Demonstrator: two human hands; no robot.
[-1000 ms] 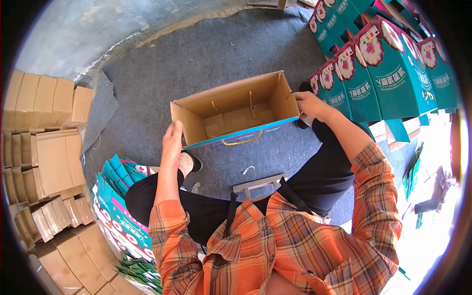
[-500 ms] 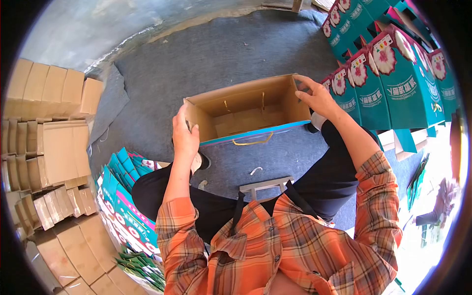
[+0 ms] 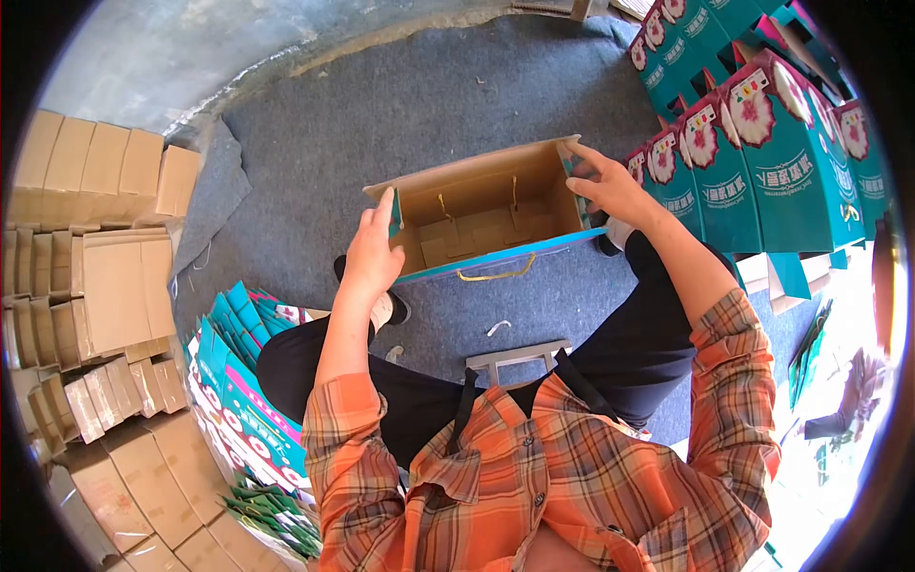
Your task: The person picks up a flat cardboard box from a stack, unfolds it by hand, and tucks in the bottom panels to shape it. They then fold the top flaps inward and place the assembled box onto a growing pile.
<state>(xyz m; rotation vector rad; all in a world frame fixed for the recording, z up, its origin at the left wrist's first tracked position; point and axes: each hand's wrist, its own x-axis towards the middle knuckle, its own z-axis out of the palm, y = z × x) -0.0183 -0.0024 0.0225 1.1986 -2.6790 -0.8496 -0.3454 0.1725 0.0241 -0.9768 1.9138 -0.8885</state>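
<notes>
An open-topped cardboard gift box (image 3: 477,187) is between my hands above the floor, plain brown inside and teal-blue outside. A yellow cord handle (image 3: 498,273) hangs on its near side, and cord ends show through the far wall. My left hand (image 3: 374,250) grips the left end, its fingers against a teal end flap (image 3: 396,212) bent inward. At the right end, my right hand (image 3: 615,191) holds the other end, thumb toward the inside and fingers by the top corner. Part of the right flap is behind my fingers.
Finished-looking teal boxes (image 3: 791,172) stand stacked at right. Brown cartons (image 3: 124,286) are piled at left, beside flat printed teal boxes (image 3: 238,372) near my knee. A metal stool edge (image 3: 519,360) shows between my legs on grey carpet (image 3: 381,114).
Both end flaps of the box have bent inward, showing their teal outer faces. My left hand has moved slightly right and inward; my right hand has shifted slightly inward.
</notes>
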